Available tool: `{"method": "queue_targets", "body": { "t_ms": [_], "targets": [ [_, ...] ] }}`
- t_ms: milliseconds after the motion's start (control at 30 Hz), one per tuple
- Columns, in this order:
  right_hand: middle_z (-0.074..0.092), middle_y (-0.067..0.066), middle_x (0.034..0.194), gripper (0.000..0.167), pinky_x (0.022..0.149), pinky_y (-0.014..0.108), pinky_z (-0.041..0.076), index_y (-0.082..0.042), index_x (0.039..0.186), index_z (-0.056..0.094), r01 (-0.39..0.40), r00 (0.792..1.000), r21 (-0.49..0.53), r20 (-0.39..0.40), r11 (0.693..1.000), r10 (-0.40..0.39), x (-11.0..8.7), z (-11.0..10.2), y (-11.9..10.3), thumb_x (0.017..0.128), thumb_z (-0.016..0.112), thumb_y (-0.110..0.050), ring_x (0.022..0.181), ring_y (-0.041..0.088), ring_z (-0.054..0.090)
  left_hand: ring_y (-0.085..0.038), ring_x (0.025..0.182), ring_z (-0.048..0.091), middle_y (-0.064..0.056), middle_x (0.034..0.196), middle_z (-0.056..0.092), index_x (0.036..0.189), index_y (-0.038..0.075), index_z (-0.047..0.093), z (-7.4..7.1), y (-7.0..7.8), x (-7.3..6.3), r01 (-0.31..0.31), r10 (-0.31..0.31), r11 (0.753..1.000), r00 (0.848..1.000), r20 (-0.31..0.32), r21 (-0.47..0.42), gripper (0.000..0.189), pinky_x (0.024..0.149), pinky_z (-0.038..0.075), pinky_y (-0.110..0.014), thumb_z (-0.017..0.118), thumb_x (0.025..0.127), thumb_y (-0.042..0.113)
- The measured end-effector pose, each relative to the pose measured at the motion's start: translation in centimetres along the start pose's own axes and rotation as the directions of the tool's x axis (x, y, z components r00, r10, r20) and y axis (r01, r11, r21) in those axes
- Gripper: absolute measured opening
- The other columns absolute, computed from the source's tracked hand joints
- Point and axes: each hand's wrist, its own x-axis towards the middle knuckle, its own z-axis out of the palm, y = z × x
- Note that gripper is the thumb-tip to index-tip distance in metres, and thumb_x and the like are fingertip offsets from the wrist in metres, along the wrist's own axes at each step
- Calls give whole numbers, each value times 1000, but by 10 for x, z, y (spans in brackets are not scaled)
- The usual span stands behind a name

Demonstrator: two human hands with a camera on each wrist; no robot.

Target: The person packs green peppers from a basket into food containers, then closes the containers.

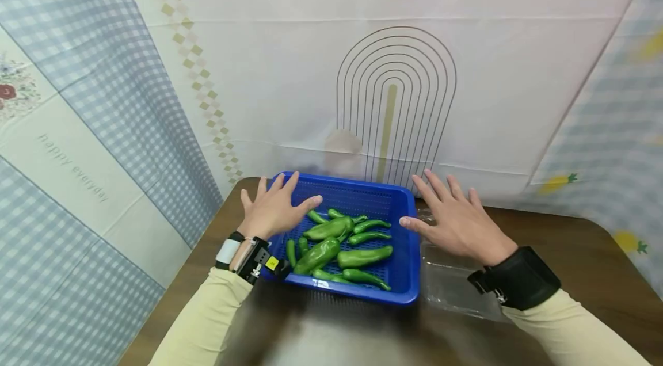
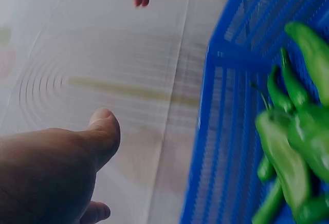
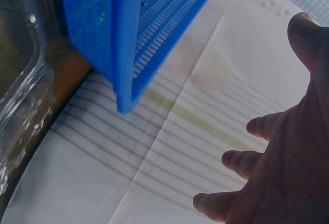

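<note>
A blue plastic basket (image 1: 410,274) with slotted walls sits on the table and holds several green peppers (image 1: 365,256), some plump, some slim. Over its left side my left hand (image 1: 271,213) hovers with the fingers spread and nothing held. My right hand (image 1: 458,225) is spread in the same way above the basket's right side, also holding nothing. In the left wrist view, the left thumb (image 2: 105,131) is apart from the basket wall (image 2: 203,131). The right wrist view shows the right fingers (image 3: 247,162) extended, clear of the basket rim (image 3: 126,54).
To the right of the basket lies a clear plastic container (image 1: 461,291), partly under my right forearm. The brown wooden table (image 1: 559,239) ends at a patterned white cloth (image 1: 290,84) behind. A blue checked cloth (image 1: 129,124) hangs at the left.
</note>
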Motion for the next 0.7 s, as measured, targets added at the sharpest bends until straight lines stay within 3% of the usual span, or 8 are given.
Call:
{"method": "queue_targets", "body": {
  "t_ms": [200,400,567,700],
  "targets": [
    [11,21,175,93,120,79,8,-17,169,14,55,998,-16,24,998,-55,17,6,-11,100,46,-71,158,55,8,-50,160,-2,-18,176,14,169,23,14,4,-45,-7,67,-64,995,997,43,-77,90,118,-4,-81,44,100,72],
    [13,21,175,85,120,76,14,-16,169,16,119,993,-41,3,992,-119,27,3,-20,104,51,-59,159,52,11,-50,160,6,-22,175,10,168,8,7,12,-76,-5,18,-3,984,996,90,-174,87,124,12,-73,46,106,55],
    [16,21,175,79,121,74,19,-16,168,19,177,984,-65,-1,982,-177,36,6,-33,106,54,-50,159,51,15,-45,160,13,-20,176,3,168,11,-4,25,-98,-7,49,16,926,985,169,-375,81,125,22,-65,47,110,33],
    [18,20,174,78,123,70,21,-15,168,23,244,970,-65,-6,968,-245,48,12,-46,105,57,-45,160,48,16,-45,157,21,-21,176,2,168,18,-8,36,-110,-14,83,1,881,984,178,-465,79,122,28,-65,45,110,17]
  ]
}}
